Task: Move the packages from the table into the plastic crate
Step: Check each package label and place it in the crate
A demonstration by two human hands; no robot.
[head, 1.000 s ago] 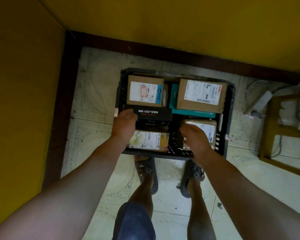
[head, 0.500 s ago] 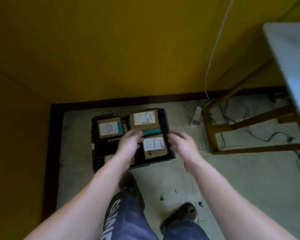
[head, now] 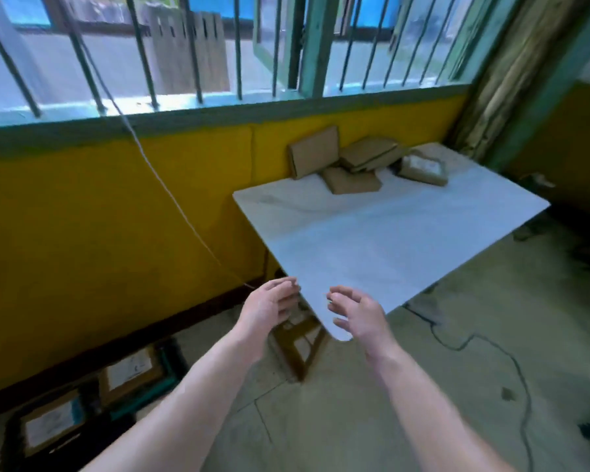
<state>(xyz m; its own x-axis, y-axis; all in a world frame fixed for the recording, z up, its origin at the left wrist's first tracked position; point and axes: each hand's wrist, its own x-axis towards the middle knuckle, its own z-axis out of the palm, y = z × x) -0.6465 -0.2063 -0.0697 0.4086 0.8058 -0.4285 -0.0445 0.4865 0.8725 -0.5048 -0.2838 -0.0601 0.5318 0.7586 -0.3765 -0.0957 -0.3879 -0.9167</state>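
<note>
— Room? Yellow lower wall (head: 99, 212), barred window (head: 191, 46) above at twelve o'clock, pale tiled floor (head: 457, 369) below.

— And the worktop?

— White worktop (head: 389, 240), set at about one o'clock from the hands, its near corner reaching down between them.

— Packages left on it?

— Brown cardboard packages (head: 353, 180) bunched at the far edge, near the wall: one (head: 315, 151) propped upright against the yellow paint, one flat in front, a tilted one (head: 368, 153) just beside, and a labelled one (head: 423, 168) at the three o'clock end of the bunch. Blurred, so exact count hard to tell.

— Crate?

— Black plastic crate (head: 171, 362) on the floor at seven o'clock, by the dark skirting; several labelled boxes (head: 130, 369) already inside. Only partly in view, behind the left forearm.

— Hands?

— Both bare, both empty. Left hand (head: 269, 308) slack, fingers loosely curled, just beside the worktop's near edge. Right hand (head: 358, 315) likewise relaxed, fingers spread a little, over the worktop's near corner. Palms turned toward each other, well apart from the packages.

— Anything else?

— White cable (head: 171, 195) slanting down from the window across the wall; dark cord (head: 491, 342) snaking over the floor at four o'clock.
</note>
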